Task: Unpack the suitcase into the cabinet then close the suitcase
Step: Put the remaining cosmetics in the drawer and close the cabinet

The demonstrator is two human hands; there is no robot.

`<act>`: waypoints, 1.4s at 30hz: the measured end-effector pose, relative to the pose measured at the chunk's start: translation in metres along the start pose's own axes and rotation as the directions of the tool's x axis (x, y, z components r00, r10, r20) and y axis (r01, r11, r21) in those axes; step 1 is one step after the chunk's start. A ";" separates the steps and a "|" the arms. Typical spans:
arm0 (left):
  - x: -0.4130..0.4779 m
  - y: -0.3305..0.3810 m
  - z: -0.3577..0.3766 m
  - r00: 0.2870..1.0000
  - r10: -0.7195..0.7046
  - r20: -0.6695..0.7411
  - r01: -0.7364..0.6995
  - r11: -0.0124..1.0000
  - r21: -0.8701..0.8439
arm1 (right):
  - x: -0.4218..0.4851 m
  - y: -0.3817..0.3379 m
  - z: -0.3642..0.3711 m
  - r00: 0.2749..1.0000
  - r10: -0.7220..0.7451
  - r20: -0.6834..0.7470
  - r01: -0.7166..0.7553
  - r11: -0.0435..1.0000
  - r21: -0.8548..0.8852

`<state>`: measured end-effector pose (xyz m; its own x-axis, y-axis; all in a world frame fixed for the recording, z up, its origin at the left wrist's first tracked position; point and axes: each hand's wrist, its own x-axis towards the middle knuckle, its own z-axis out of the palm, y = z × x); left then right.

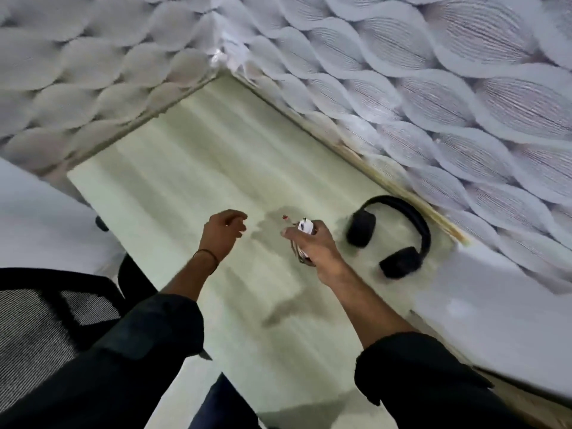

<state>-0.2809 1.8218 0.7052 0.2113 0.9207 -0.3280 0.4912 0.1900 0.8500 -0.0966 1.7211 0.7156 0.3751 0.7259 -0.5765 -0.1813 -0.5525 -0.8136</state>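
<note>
Head: right hand (313, 244) grips charger (304, 226) near edge-hugging headphones (361, 229).

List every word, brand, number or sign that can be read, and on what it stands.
No text can be read.
White charger in the right hand: any print too blurred.
Black headphones: no brand shows.
Small red mark beside the charger: too small to read.

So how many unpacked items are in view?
2: black headphones on the pale surface by the wall; a white charger gripped in the right hand. Others may be out of frame.
</note>
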 end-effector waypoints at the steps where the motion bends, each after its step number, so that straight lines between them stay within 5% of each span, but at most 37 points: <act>1: 0.007 -0.001 -0.004 1.000 -0.006 -0.007 0.006 1.000 -0.009 | 0.008 -0.003 0.006 1.000 0.004 -0.013 -0.004 1.000 -0.018; 7: 0.076 -0.008 -0.019 0.999 0.016 0.045 -0.017 0.999 0.028 | 0.062 -0.025 0.043 0.988 0.009 -0.153 -0.027 0.992 -0.119; 12: 0.169 -0.015 -0.050 0.982 0.185 0.023 -0.185 0.950 0.253 | 0.146 -0.061 0.088 0.982 -0.091 -0.164 0.023 0.926 -0.377; 20: 0.323 -0.031 -0.108 0.963 0.234 0.136 -0.254 0.604 0.756 | 0.278 -0.164 0.162 0.955 -0.286 0.080 0.241 0.591 -0.770; 32: 0.362 -0.056 -0.122 0.931 0.359 0.069 -0.286 0.598 0.749 | 0.443 -0.252 0.256 0.831 -0.453 0.323 0.432 0.160 -0.887; 42: 0.362 -0.056 -0.120 0.930 0.362 0.069 -0.284 0.585 0.760 | 0.463 -0.265 0.253 0.808 -0.434 0.399 0.499 0.142 -0.855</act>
<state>-0.3334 2.1859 0.5888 0.4324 0.9013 -0.0253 0.8692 -0.4092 0.2774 -0.1051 2.3078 0.6450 0.0190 0.9896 -0.1425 0.9385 -0.0668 -0.3388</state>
